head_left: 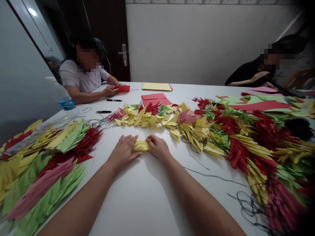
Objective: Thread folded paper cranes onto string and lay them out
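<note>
A small yellow folded paper bundle [141, 146], pleated along its length, lies low at the middle of the white table between my two hands. My left hand [125, 150] holds its left end, with the fingers over the far side and the thumb on the near side. At the right end, my right hand [157, 147] pinches the bundle between thumb and bent fingers. A short dark thread shows beneath the right hand. Just beyond my hands lies a string of yellow folded paper pieces [140, 119].
Strung red, yellow, green and pink paper pieces lie at left [71, 144] and right [246, 147]. Black cord [253, 206] tangles at lower right. Pens [103, 112], red paper sheets [156, 98] and a plastic bottle [65, 98] are farther back. Two people sit across the table.
</note>
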`<state>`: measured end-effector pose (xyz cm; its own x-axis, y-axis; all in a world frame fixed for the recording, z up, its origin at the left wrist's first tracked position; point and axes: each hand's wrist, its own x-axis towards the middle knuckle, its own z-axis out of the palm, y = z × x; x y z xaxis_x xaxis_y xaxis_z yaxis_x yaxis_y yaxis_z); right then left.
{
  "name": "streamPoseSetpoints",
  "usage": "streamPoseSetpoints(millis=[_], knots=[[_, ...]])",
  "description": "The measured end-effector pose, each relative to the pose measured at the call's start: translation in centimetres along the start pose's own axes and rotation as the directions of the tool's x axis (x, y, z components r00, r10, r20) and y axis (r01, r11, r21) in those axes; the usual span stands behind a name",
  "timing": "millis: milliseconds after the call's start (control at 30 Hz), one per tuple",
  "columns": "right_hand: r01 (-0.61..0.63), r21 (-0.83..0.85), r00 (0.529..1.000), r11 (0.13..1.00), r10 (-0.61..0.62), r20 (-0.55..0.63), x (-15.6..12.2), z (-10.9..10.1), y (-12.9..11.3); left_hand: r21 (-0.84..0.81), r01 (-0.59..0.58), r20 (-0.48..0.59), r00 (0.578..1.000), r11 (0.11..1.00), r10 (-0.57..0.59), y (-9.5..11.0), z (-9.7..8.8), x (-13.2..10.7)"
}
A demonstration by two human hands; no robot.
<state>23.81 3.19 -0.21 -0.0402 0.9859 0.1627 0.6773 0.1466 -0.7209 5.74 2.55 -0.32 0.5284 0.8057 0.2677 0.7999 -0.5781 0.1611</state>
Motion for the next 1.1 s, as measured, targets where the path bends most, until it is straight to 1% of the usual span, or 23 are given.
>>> streamPoseSetpoints(millis=[100, 200, 267, 367, 467, 533, 600, 667, 700, 767, 800, 867, 967, 1100], knots=[[0.076, 0.013, 0.995, 0.997, -0.076, 0.061, -0.3, 0.4, -0.4, -0.036, -0.043, 0.037, 0.998, 0.998, 0.044, 0.6, -0.3, 0.2], [0.118, 0.119, 0.990, 0.986, -0.127, 0.067, -0.4, 0.9, -0.5, -0.044, -0.031, 0.043, 0.999, 0.999, 0.033, 0.9, -0.2, 0.3], [0.095, 0.239, 0.991, 0.966, -0.114, 0.068, -0.3, 1.1, -0.4, -0.051, -0.004, 0.048, 0.999, 0.999, 0.007, 0.8, -0.1, 0.3], [0.037, 0.421, 0.997, 0.907, -0.061, 0.044, 0.0, 1.1, 0.1, -0.075, 0.029, 0.043, 0.999, 0.997, -0.026, 0.6, 0.0, 0.4], [0.058, 0.488, 0.998, 0.871, -0.066, -0.001, 0.1, 0.9, 0.4, -0.092, 0.057, -0.008, 0.998, 0.994, -0.058, 0.3, 0.1, 0.5], [0.063, 0.497, 0.996, 0.865, -0.084, 0.021, -0.1, 0.7, 0.3, -0.099, 0.086, -0.043, 0.995, 0.991, -0.091, 0.0, 0.1, 0.5], [0.028, 0.457, 0.990, 0.889, -0.089, 0.112, -0.4, 0.4, -0.1, -0.114, 0.120, -0.073, 0.989, 0.986, -0.129, -0.4, 0.1, 0.5], [0.017, 0.325, 0.970, 0.946, -0.095, 0.224, -0.6, 0.2, -0.6, -0.138, 0.148, -0.102, 0.981, 0.979, -0.162, -0.8, 0.1, 0.4], [0.035, 0.235, 0.959, 0.971, -0.099, 0.267, -0.7, 0.1, -0.8, -0.150, 0.159, -0.116, 0.977, 0.976, -0.177, -1.0, 0.0, 0.4], [0.093, 0.083, 0.944, 0.992, -0.115, 0.308, -0.8, 0.0, -1.0, -0.170, 0.169, -0.135, 0.972, 0.971, -0.193, -1.3, 0.0, 0.4], [0.119, 0.046, 0.942, 0.992, -0.127, 0.312, -0.8, 0.0, -0.9, -0.174, 0.167, -0.136, 0.972, 0.971, -0.191, -1.4, 0.0, 0.3], [0.134, 0.061, 0.944, 0.989, -0.146, 0.295, -0.6, 0.0, -0.7, -0.175, 0.151, -0.124, 0.977, 0.973, -0.174, -1.5, -0.1, 0.3], [0.091, 0.190, 0.966, 0.978, -0.133, 0.222, -0.2, 0.0, -0.1, -0.162, 0.133, -0.090, 0.985, 0.978, -0.149, -1.4, -0.3, 0.4], [0.016, 0.331, 0.993, 0.943, -0.053, 0.102, 0.1, 0.0, 0.3, -0.151, 0.123, -0.053, 0.990, 0.981, -0.132, -1.2, -0.5, 0.4]])
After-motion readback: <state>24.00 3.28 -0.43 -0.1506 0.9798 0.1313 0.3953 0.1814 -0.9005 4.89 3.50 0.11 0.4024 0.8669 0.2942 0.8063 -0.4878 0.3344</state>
